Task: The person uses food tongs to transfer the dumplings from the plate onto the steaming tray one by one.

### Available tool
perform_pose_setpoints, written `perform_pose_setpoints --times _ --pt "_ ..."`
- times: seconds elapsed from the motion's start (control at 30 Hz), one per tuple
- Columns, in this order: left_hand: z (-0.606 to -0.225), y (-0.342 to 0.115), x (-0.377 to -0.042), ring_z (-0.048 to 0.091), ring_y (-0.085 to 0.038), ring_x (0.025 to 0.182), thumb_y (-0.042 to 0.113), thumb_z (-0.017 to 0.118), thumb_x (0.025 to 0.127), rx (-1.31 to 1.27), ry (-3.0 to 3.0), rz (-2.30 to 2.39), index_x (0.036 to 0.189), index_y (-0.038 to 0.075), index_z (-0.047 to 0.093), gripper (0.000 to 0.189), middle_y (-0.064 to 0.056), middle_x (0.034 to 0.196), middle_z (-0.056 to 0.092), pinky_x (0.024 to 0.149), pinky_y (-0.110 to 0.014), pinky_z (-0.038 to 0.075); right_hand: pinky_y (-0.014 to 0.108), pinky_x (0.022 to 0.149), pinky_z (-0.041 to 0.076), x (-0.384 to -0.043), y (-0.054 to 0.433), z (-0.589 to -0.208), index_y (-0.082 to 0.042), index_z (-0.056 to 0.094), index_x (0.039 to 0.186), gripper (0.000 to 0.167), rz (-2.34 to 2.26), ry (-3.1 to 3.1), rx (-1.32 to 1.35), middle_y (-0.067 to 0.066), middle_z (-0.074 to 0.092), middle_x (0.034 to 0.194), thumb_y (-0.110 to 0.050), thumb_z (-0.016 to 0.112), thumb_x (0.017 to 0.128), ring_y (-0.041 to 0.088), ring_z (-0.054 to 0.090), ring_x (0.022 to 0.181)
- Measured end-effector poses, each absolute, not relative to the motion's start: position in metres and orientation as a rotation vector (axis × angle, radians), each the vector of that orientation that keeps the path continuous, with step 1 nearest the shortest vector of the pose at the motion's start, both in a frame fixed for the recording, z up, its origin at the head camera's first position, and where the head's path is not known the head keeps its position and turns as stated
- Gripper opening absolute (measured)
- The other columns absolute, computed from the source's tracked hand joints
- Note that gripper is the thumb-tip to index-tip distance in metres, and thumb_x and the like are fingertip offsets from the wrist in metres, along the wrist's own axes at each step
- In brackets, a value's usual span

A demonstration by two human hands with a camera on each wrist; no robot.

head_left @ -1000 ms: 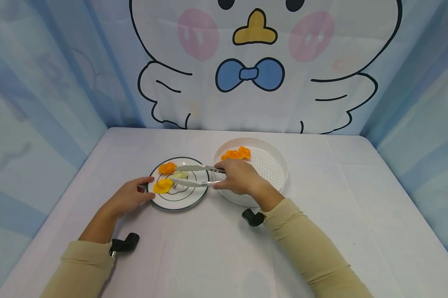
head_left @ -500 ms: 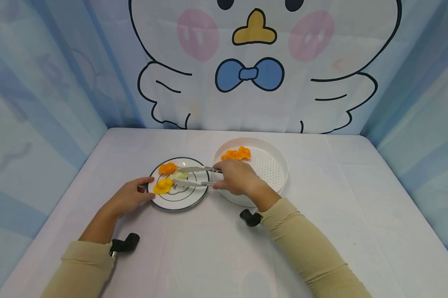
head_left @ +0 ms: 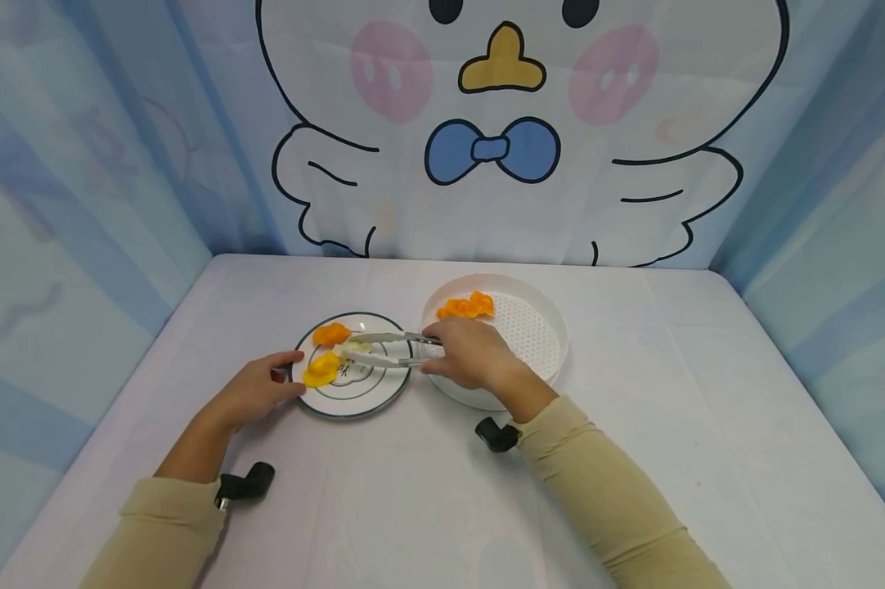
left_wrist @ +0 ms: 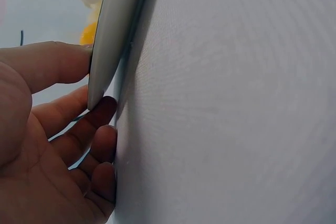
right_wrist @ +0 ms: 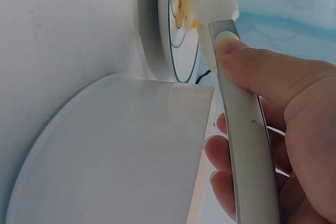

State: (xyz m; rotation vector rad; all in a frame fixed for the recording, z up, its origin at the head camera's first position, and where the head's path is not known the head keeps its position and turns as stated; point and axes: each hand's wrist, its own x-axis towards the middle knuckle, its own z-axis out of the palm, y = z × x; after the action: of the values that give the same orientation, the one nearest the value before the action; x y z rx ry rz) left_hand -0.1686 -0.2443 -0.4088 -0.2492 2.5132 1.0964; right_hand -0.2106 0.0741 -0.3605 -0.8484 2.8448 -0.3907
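My left hand (head_left: 254, 391) grips the near-left rim of a white plate (head_left: 354, 402) with a dark green edge line; in the left wrist view the thumb presses one side of the plate (left_wrist: 111, 35). Metal kitchen tongs (head_left: 379, 360) with pale tips are held by my right hand (head_left: 475, 353), thumb along one arm. Their arms stand apart over the plate. On the plate lie a glossy orange piece (head_left: 331, 334), a yellow piece (head_left: 321, 370) and a pale yellowish piece (head_left: 359, 348) partly hidden by the tongs. Whether the tips pinch anything is unclear.
Right of the plate stands a shallow round white dish (head_left: 538, 335) with a dotted base, partly under my right hand. Several orange pieces (head_left: 464, 307) sit at its back left. Printed curtains (head_left: 487, 213) enclose the back and sides of the white table (head_left: 384, 499).
The tongs' tips have come slightly closer together over the plate, and the right hand has shifted very little. My left hand stays on the plate's rim.
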Motion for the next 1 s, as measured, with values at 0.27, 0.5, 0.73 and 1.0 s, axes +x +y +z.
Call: perform_pose_setpoints --times 0.27,0.5,0.73,1.0 --pt "-0.410 -0.246 -0.169 0.043 -0.037 0.108 0.025 0.068 0.094 -0.232 2.524 1.080 0.153 0.009 0.039 0.068 -0.025 0.127 0.045 0.082 -0.039 0.044 0.041 0.092 0.049 -0.208 0.084 -0.357 -0.013 0.065 0.133 0.050 -0.461 2.883 -0.853 0.000 0.067 0.121 -0.038 0.074 0.090 0.021 0.061 0.103" --pt "-0.409 -0.246 -0.169 0.045 -0.036 0.106 0.024 0.068 0.094 -0.238 2.528 1.072 0.153 0.008 0.039 0.067 -0.025 0.125 0.045 0.079 -0.036 0.045 0.042 0.089 0.048 -0.203 0.104 -0.350 -0.010 0.063 0.135 0.054 -0.578 2.872 -0.819 0.003 0.067 0.120 -0.038 0.074 0.090 0.020 0.059 0.099" --pt "-0.409 -0.246 -0.168 0.043 -0.037 0.107 0.024 0.068 0.094 -0.245 2.532 1.077 0.153 0.008 0.039 0.068 -0.025 0.126 0.045 0.080 -0.038 0.045 0.045 0.092 0.047 -0.200 0.128 -0.343 -0.008 0.062 0.136 0.058 -0.614 2.899 -0.774 0.008 0.065 0.128 -0.039 0.075 0.089 0.027 0.060 0.107" --pt "-0.411 -0.244 -0.169 0.044 -0.035 0.106 0.023 0.068 0.094 -0.251 2.530 1.088 0.153 0.008 0.039 0.067 -0.023 0.124 0.045 0.079 -0.036 0.044 0.043 0.083 0.049 -0.199 0.161 -0.343 -0.006 0.061 0.138 0.060 -0.648 2.923 -0.644 0.012 0.065 0.125 -0.036 0.076 0.088 0.024 0.060 0.094"
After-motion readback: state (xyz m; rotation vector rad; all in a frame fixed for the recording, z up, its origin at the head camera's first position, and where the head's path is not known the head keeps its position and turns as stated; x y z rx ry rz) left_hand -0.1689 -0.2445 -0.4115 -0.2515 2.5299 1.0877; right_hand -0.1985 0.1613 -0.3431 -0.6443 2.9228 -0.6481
